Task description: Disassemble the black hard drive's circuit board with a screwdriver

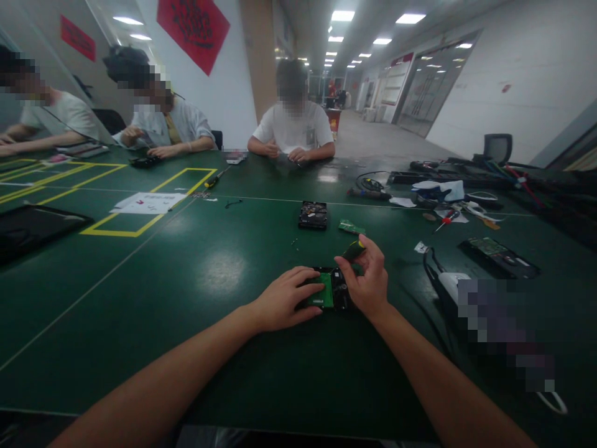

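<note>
A hard drive (332, 290) with a green circuit board on top lies on the green table (196, 274) in front of me. My left hand (284, 298) rests on its left side, fingers curled over the green board and holding the drive. My right hand (368, 277) is closed round a screwdriver (353, 250) with a dark and yellow-green handle, its tip pointing down at the drive's right part.
A second hard drive (313, 214) and a loose green board (351, 226) lie farther back. Cables, tools and a circuit board (498, 254) crowd the right side. Three people sit at the far edge. Yellow tape outlines (153, 199) and a paper sheet lie at the left.
</note>
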A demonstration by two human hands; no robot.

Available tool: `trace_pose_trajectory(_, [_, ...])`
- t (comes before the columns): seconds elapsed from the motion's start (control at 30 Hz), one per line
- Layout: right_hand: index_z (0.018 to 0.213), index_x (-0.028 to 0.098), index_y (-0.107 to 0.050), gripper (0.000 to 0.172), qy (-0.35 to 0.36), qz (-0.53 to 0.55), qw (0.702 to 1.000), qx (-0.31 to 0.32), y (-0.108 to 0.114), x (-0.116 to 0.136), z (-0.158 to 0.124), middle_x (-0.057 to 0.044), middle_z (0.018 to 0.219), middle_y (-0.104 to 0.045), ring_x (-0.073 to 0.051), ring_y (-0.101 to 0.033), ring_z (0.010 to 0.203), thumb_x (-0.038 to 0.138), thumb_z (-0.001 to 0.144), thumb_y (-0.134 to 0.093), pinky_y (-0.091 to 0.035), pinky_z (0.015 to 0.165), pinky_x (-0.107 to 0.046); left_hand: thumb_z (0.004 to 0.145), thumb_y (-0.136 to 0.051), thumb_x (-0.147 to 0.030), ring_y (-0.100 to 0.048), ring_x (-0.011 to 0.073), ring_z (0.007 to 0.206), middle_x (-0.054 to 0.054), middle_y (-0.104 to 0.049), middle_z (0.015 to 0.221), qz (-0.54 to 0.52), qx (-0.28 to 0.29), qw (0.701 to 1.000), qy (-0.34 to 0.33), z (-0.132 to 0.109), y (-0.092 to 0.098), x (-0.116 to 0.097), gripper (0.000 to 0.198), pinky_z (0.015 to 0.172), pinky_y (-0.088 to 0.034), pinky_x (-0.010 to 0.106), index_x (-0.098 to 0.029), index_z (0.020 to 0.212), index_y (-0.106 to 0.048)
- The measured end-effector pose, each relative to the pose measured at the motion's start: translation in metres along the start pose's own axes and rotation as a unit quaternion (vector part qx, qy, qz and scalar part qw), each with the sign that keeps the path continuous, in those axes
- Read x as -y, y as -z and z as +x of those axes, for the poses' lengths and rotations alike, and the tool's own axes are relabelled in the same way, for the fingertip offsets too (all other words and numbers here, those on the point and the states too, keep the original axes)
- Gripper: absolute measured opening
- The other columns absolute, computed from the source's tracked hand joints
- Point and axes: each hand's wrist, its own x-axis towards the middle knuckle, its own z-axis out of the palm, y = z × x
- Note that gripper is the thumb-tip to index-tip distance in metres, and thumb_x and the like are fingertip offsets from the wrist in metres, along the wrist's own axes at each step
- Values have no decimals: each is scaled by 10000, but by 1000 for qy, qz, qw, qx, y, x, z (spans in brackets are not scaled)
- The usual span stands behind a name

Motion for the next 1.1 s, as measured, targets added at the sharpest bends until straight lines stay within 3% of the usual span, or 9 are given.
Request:
trace_pose_trajectory(0.2, [1468, 359, -475, 615, 56, -49, 997, -11, 6, 7, 9, -71, 1232, -641, -213, -672, 844, 346, 917, -749, -636, 807, -441, 966, -651, -489, -502, 350, 1384, 149, -543, 1482, -7, -7, 1000, -2, 0, -3, 3, 517, 1138, -456, 575, -240, 1416, -594])
trace_pose_trajectory(0.53, [1562, 328, -368, 602, 92, -49, 994, 42, 4, 17, 9, -104, 1332, -649, -246, -711, 1001, 231, 1012, -594, -624, 912, -480, 973, -650, -479, -504, 350, 1380, 161, -550, 1467, 6, -6, 1000, -11, 0, -1, 2, 516, 1119, -478, 574, -215, 1412, -591])
trace_pose_trajectory(0.7, [1457, 303, -448, 605, 115, -54, 992, -9, 3, 15, 10, -83, 1205, -635, -214, -674, 863, 263, 929, -740, -633, 800, -434, 966, -660, -466, -509, 350, 1374, 162, -543, 1474, 6, -7, 1000, -11, 0, 0, 1, 520, 1123, -475, 568, -212, 1414, -592])
trace_pose_trajectory(0.8, [1427, 288, -455, 619, 120, -59, 991, -15, 4, 14, 13, -88, 1186, -615, -219, -653, 878, 283, 900, -779, -630, 776, -425, 964, -665, -464, -512, 352, 1372, 162, -549, 1468, -3, -12, 1000, -9, 0, -1, 2, 519, 1123, -475, 572, -219, 1415, -594])
trace_pose_trajectory(1.1, [1512, 309, -391, 540, 43, 19, 989, 143, 17, 20, 31, -111, 1305, -651, -243, -724, 1044, 226, 1013, -581, -606, 971, -496, 962, -670, -456, -495, 349, 1386, 159, -541, 1474, -3, -9, 1000, -5, -1, -3, 2, 525, 1128, -470, 571, -224, 1425, -586])
